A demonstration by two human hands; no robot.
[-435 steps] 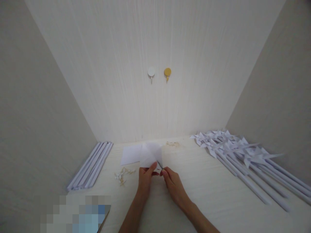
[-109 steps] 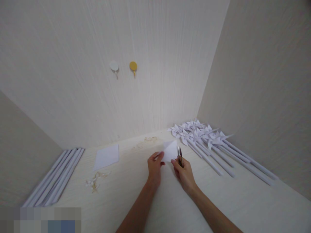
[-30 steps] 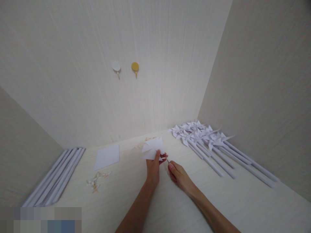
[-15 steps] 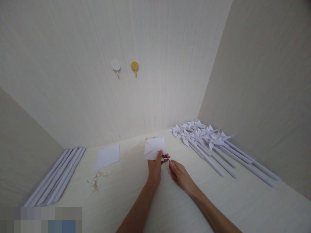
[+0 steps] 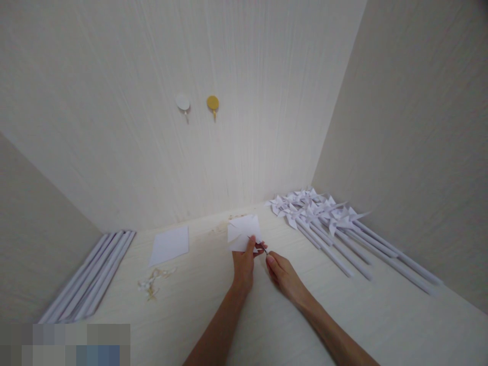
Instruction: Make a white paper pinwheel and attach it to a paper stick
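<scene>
A square of white paper with slits cut in from its edges is pinched in my left hand, thumb on top and fingers beneath. My right hand is closed around the handles of a small pair of scissors. Its thin metal blades reach over the paper's lower right corner, beside my left thumb. The handles are mostly hidden inside my fingers.
A stack of white paper sheets lies left of my hands, with loose whitish scraps in front. Several rolled paper sticks lie far left. Several paper pinwheels on sticks are piled at right. Two hooks hang on the back wall.
Both hands keep the same hold on the paper and scissors. The whole view has shifted very slightly.
</scene>
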